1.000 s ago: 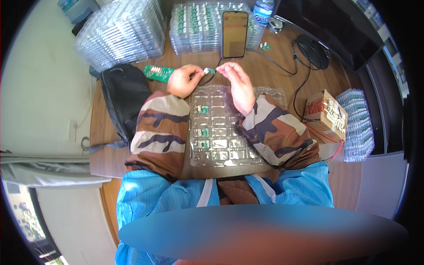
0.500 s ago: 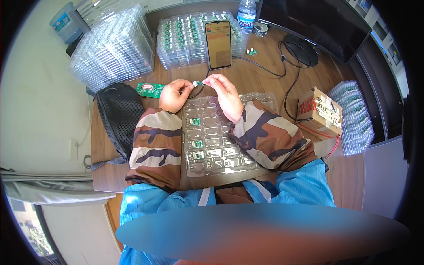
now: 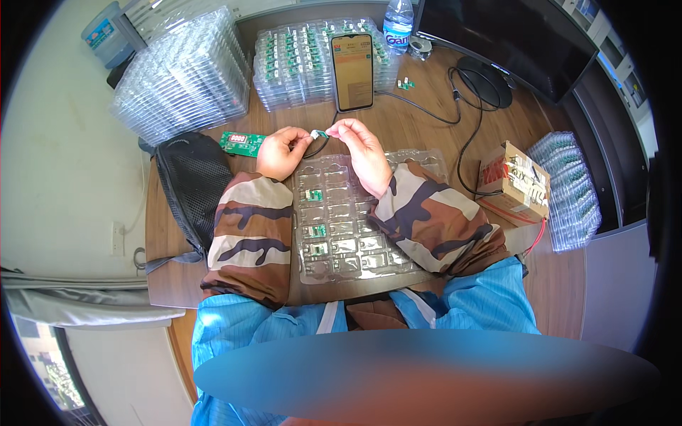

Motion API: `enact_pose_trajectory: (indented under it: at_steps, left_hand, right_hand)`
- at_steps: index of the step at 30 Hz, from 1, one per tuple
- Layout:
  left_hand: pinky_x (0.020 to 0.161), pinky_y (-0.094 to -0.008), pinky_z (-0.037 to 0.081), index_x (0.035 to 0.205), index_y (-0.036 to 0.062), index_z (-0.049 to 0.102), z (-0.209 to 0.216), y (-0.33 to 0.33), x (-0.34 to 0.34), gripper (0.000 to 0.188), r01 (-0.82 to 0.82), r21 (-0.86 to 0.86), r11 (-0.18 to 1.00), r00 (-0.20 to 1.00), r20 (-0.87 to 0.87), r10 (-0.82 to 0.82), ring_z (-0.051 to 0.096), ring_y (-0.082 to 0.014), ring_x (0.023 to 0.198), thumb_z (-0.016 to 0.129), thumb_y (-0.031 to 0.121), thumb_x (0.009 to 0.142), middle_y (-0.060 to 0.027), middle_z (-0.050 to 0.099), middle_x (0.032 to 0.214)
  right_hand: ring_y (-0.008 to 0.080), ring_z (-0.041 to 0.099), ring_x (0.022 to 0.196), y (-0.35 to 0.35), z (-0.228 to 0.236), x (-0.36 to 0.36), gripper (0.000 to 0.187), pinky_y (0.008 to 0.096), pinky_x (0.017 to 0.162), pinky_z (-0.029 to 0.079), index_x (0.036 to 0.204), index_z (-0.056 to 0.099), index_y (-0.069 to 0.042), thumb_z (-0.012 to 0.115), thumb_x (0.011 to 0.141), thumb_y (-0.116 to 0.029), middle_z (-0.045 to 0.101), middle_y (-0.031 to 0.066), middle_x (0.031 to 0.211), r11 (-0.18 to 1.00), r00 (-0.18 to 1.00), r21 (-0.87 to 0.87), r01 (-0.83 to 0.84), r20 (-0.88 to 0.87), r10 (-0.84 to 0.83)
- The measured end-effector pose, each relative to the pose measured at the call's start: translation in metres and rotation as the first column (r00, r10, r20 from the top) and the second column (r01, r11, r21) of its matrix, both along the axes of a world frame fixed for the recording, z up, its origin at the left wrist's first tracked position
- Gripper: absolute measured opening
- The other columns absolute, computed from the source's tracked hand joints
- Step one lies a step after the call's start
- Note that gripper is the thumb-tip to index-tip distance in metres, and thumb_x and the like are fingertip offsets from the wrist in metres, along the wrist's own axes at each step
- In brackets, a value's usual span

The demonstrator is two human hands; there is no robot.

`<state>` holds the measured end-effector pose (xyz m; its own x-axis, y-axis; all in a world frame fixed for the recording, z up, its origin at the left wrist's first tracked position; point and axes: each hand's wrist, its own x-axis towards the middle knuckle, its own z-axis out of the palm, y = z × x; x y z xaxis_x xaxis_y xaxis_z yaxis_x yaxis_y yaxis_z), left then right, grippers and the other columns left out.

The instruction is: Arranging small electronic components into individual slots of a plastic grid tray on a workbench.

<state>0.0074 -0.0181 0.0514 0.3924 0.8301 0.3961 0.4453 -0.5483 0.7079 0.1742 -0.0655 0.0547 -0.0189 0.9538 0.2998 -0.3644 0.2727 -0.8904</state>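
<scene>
Circuit board point(image 3: 322, 134), tiny, at upper centre: left hand point(image 3: 281, 153) and right hand point(image 3: 365, 154) pinch opposite ends, apparently to steady it. Clear tray point(image 3: 352, 268) lies below, pockets within easy reach. Phone point(image 3: 352, 74) stands upright, screen turned toward lower frame, presumably for viewing.

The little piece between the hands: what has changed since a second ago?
The right hand has closed in toward the left hand, its fingertips now seemingly at the little piece, where a slight gap showed. The left hand still pinches it. The whole view shifted with the head. Unmoved: three small boards in the clear tray, and the phone.
</scene>
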Motion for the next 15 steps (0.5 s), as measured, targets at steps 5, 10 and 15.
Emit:
enact_pose_trajectory:
  at_steps: [5, 10, 15]
  left_hand:
    - [0.053, -0.0266, 0.042, 0.079, 0.0019, 0.06, -0.0002, -0.0006, 0.0006, 0.012, -0.018, 0.008, 1.0, 1.0, 0.009, 0.018, 0.055, -0.0176, 0.058, 0.059, 0.013, 0.076, -0.0098, 0.057, 0.072]
    - [0.055, -0.0225, 0.042, 0.082, -0.0001, 0.059, 0.0008, -0.0005, -0.0004, 0.012, -0.008, -0.002, 1.0, 1.0, -0.019, 0.008, 0.054, -0.0115, 0.06, 0.059, 0.01, 0.076, -0.0073, 0.057, 0.074]
    - [0.055, -0.0273, 0.043, 0.079, 0.0019, 0.06, 0.0, -0.0001, 0.0002, 0.012, 0.01, 0.009, 1.0, 1.0, 0.008, -0.01, 0.056, -0.0191, 0.06, 0.058, 0.013, 0.076, -0.0105, 0.057, 0.073]
  right_hand:
    - [0.0094, 0.048, 0.087, -0.0005, 0.0011, -0.0001, 0.017, 0.0223, 0.081, 0.036, 0.09, 0.049, -0.001, 0.041, 0.089, -0.016, 0.052, 0.0036, 0.087, 0.999, 1.0, -0.035, 0.02, 0.023, -0.019]
    - [0.0095, 0.047, 0.089, -0.0017, 0.0009, 0.0021, 0.017, 0.0229, 0.082, 0.035, 0.092, 0.049, -0.001, 0.04, 0.089, -0.016, 0.052, 0.0035, 0.089, 1.0, 0.993, 0.004, -0.006, 0.119, 0.005]
    - [0.0113, 0.05, 0.084, -0.0004, -0.0058, -0.0026, 0.015, 0.0235, 0.077, 0.039, 0.091, 0.049, -0.002, 0.045, 0.087, -0.016, 0.054, 0.0052, 0.089, 0.995, 0.977, 0.091, -0.027, 0.213, 0.007]
